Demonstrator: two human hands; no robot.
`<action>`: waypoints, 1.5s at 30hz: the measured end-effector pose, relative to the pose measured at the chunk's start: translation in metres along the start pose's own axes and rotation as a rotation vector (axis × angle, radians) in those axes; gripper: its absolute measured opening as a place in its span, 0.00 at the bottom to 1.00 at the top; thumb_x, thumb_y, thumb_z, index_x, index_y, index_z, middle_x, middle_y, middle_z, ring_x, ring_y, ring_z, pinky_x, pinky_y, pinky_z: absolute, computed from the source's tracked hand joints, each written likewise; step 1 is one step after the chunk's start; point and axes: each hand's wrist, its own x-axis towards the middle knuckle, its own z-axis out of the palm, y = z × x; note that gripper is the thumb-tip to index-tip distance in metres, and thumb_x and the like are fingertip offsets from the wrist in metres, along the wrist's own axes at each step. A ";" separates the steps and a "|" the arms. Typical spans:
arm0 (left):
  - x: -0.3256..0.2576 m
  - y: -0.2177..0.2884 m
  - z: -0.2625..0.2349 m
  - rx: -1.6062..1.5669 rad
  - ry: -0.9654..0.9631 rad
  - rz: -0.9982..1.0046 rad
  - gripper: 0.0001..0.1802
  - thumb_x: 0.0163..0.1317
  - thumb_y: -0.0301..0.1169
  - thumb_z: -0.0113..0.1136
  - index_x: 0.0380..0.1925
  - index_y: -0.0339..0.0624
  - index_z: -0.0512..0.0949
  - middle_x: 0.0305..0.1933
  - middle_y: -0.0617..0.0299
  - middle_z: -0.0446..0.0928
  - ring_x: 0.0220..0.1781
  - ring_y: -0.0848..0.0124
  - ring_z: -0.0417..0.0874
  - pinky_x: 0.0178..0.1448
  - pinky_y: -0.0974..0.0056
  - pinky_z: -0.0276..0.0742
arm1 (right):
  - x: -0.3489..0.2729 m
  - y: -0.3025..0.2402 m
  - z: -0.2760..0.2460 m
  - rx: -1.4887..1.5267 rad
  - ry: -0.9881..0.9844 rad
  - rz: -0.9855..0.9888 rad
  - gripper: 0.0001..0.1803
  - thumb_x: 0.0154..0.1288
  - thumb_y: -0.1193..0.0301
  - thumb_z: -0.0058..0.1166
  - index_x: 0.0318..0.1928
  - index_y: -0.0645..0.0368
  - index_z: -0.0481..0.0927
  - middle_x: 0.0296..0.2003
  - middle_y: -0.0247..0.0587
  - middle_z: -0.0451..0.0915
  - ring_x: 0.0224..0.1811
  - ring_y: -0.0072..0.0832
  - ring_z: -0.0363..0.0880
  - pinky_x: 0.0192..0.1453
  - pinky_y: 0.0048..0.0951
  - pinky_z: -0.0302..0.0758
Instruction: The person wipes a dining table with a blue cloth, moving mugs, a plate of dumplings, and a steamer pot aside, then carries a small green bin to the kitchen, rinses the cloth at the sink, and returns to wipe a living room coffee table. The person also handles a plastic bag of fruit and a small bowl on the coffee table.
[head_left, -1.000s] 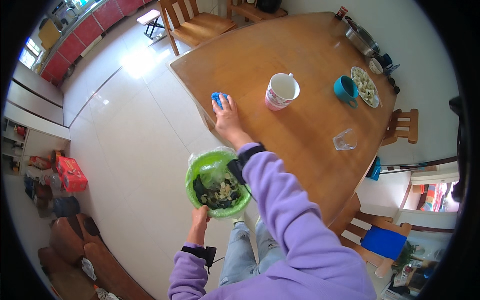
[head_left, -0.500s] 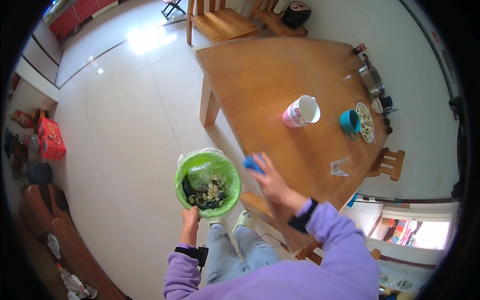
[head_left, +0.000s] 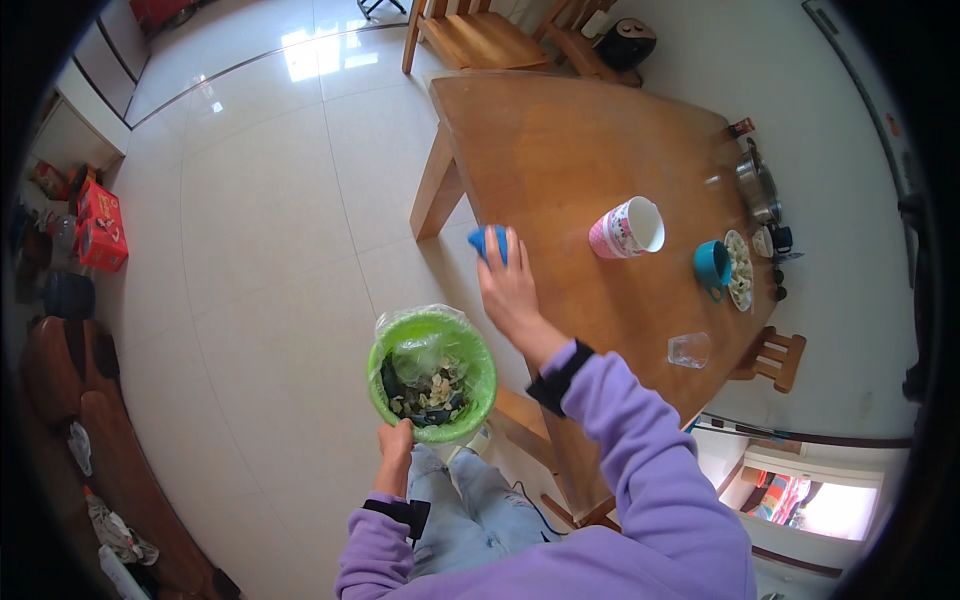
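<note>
By its near rim, my left hand grips a green trash bin lined with a clear plastic bag. Dry scraps and peels lie inside it, along with some dark pieces. My right hand presses a blue cloth or sponge at the left edge of the wooden table; its exact kind is covered by my fingers. The bin hangs beside that edge, below and to the left of my right hand.
On the table stand a pink-and-white paper cup stack, a teal mug, a clear glass, a plate of dumplings and a steel pot. Wooden chairs surround it. A brown sofa is at left.
My right hand has moved farther along the table's left edge, away from me, with the blue cloth or sponge. The bin remains in my left hand, and the view has shifted slightly.
</note>
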 end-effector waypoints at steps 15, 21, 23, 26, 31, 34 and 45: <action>-0.013 -0.016 -0.004 -0.072 0.030 0.052 0.12 0.45 0.28 0.56 0.25 0.25 0.74 0.20 0.53 0.74 0.16 0.66 0.74 0.20 0.63 0.68 | 0.075 -0.014 0.038 -0.932 -0.374 0.022 0.19 0.61 0.72 0.43 0.50 0.73 0.74 0.49 0.66 0.69 0.42 0.53 0.72 0.41 0.51 0.72; -0.013 -0.023 -0.004 -0.049 0.005 0.046 0.12 0.45 0.27 0.56 0.26 0.25 0.74 0.20 0.53 0.74 0.16 0.66 0.74 0.19 0.63 0.68 | 0.056 -0.004 0.010 -0.894 -0.225 0.078 0.20 0.62 0.71 0.39 0.46 0.75 0.75 0.43 0.68 0.71 0.39 0.52 0.72 0.38 0.49 0.72; -0.014 -0.023 -0.004 -0.047 -0.007 0.033 0.12 0.44 0.27 0.56 0.25 0.25 0.74 0.20 0.52 0.74 0.16 0.66 0.74 0.19 0.63 0.67 | 0.035 -0.011 0.002 -0.779 -0.307 0.009 0.20 0.61 0.71 0.38 0.45 0.75 0.76 0.43 0.68 0.71 0.38 0.52 0.72 0.37 0.48 0.71; -0.016 -0.022 -0.004 -0.084 -0.038 0.034 0.11 0.44 0.27 0.56 0.24 0.26 0.74 0.20 0.53 0.74 0.16 0.66 0.73 0.19 0.63 0.67 | 0.006 -0.023 -0.005 -0.724 -0.334 0.046 0.19 0.61 0.70 0.39 0.43 0.74 0.77 0.43 0.68 0.72 0.38 0.52 0.72 0.37 0.48 0.71; -0.023 -0.015 -0.005 -0.004 -0.075 0.061 0.11 0.44 0.28 0.55 0.24 0.27 0.74 0.18 0.53 0.73 0.15 0.66 0.74 0.19 0.62 0.67 | -0.039 -0.029 -0.033 -0.497 -0.260 0.078 0.19 0.61 0.71 0.39 0.42 0.75 0.77 0.42 0.69 0.72 0.37 0.52 0.73 0.37 0.45 0.72; -0.028 -0.010 -0.003 0.058 -0.064 0.090 0.11 0.45 0.28 0.55 0.24 0.28 0.74 0.18 0.54 0.73 0.15 0.66 0.73 0.19 0.62 0.67 | -0.079 -0.042 -0.064 -0.468 -0.228 0.073 0.14 0.60 0.71 0.44 0.38 0.70 0.78 0.37 0.63 0.73 0.35 0.45 0.72 0.35 0.37 0.71; -0.050 -0.011 0.002 0.277 -0.180 0.164 0.11 0.46 0.27 0.54 0.27 0.28 0.73 0.19 0.54 0.72 0.15 0.67 0.71 0.17 0.65 0.63 | -0.225 -0.076 -0.140 -0.189 -0.306 0.309 0.11 0.58 0.71 0.49 0.35 0.67 0.78 0.40 0.58 0.72 0.38 0.43 0.71 0.40 0.33 0.72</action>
